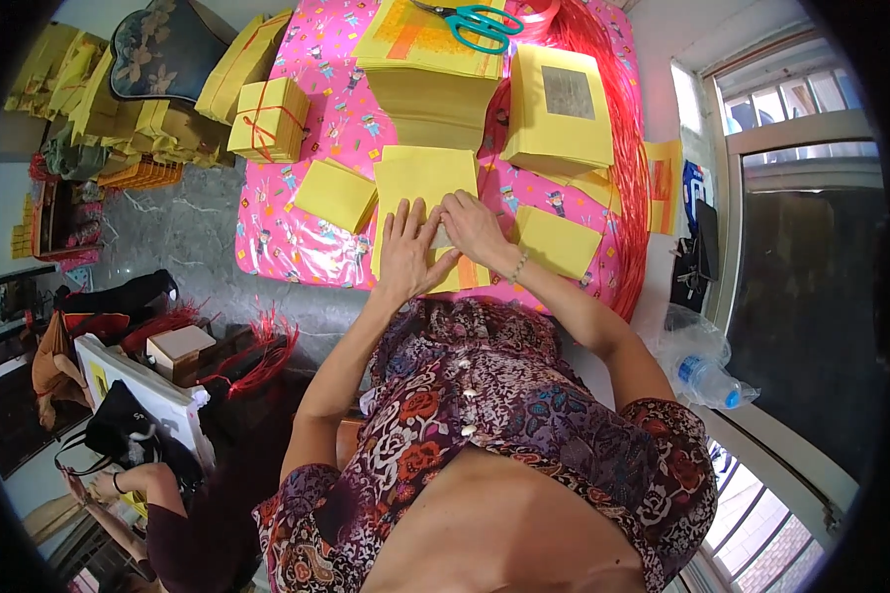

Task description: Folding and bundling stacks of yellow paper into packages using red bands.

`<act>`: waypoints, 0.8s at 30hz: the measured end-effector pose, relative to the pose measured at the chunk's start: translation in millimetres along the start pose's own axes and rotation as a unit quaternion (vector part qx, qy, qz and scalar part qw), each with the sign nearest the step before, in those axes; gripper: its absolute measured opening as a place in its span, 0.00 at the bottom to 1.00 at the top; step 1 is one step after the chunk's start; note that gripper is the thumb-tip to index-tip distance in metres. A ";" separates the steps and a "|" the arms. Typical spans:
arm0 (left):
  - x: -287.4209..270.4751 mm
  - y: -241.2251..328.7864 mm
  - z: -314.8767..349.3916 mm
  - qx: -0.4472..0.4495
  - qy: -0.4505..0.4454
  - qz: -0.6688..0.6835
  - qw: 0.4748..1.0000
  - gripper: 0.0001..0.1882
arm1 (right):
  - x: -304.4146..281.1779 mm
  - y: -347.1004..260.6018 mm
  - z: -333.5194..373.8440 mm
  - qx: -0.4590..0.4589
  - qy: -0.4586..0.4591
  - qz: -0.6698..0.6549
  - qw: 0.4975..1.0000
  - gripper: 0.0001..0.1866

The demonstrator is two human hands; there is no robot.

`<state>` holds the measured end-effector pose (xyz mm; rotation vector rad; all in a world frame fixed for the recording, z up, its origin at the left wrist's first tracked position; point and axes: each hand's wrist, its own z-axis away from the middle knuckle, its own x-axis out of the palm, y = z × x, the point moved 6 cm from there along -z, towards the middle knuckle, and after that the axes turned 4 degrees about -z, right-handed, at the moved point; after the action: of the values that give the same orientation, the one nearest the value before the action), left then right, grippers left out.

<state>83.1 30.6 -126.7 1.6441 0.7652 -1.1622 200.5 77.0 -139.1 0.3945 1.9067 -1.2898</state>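
Observation:
A sheet of yellow paper (420, 170) lies in front of me on the pink table, with a small greyish patch showing between my hands. My left hand (407, 247) rests flat on it, fingers stretched out. Bent and pressed together, the fingers of my right hand (473, 229) grip the paper beside the patch; their tips are partly hidden. A small stack of yellow paper (336, 196) sits to the left, and another yellow stack (559, 242) is by my right wrist. Below my hands, more yellow paper with an orange band (470, 272) shows near the table edge.
Green-handled scissors (480, 28) top a tall yellow paper pile (430, 104). Right of it stands a yellow stack with a grey square (564, 99), near long red strands (628, 198). A string-tied yellow bundle (269, 121) is at left. Another person's arm (153, 484) shows lower left.

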 end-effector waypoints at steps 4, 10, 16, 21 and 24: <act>4.9 -6.6 5.9 -0.001 -0.006 0.004 1.000 0.40 | 1.9 5.0 2.5 0.008 0.019 -0.025 0.999 0.05; 1.1 -29.4 16.6 0.055 -0.078 0.075 0.993 0.42 | 0.5 15.7 3.0 0.053 -0.004 -0.100 0.994 0.07; 6.8 -36.5 20.3 0.057 -0.096 0.077 0.991 0.41 | 1.7 9.5 2.6 0.053 0.008 -0.094 0.994 0.09; 5.6 -35.9 19.5 0.062 -0.093 0.078 0.991 0.42 | 3.5 8.4 0.9 0.043 0.022 -0.075 0.996 0.10; 4.5 -36.8 18.0 0.065 -0.089 0.071 0.991 0.42 | 4.8 10.2 0.4 0.085 0.020 -0.101 0.991 0.10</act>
<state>46.4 26.7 -145.2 1.6465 0.4600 -1.2576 204.1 80.3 -149.4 0.3201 1.9150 -1.5953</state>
